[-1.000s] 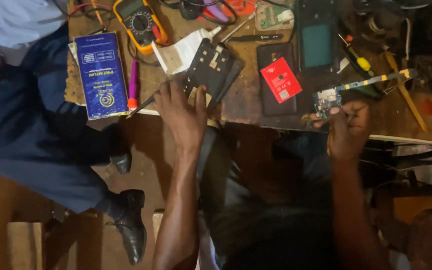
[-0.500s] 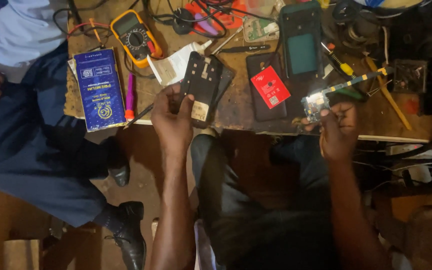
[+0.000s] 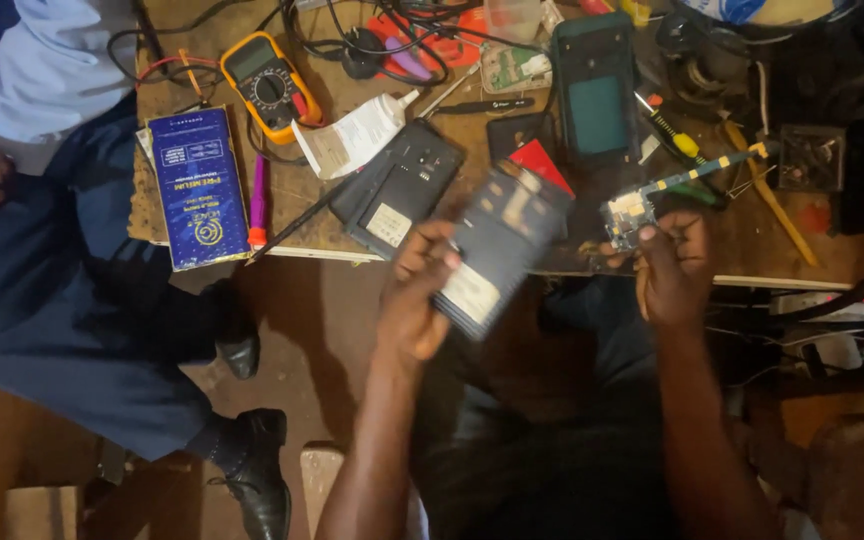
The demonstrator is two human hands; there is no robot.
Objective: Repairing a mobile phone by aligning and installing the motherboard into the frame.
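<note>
My left hand (image 3: 414, 300) grips a dark opened phone body (image 3: 502, 245), lifted off the wooden bench and blurred by motion. My right hand (image 3: 674, 265) pinches a small circuit board (image 3: 628, 215) with a long thin flex strip (image 3: 712, 170) running up to the right. Another opened black phone (image 3: 397, 190) lies flat on the bench just left of the lifted one. A red card (image 3: 542, 160) shows behind the lifted phone.
On the bench (image 3: 812, 262): a blue box (image 3: 197, 185), a yellow multimeter (image 3: 267, 85), a pink pen (image 3: 258, 205), a white tube (image 3: 357, 135), a dark handheld terminal (image 3: 594, 90), tangled cables (image 3: 402, 35), a yellow-handled screwdriver (image 3: 677, 135). Another person's leg and black shoes (image 3: 252, 460) are at the left.
My left hand has picked the phone body up from the bench and swung it right, toward my right hand. The right hand still holds the circuit board in the same place.
</note>
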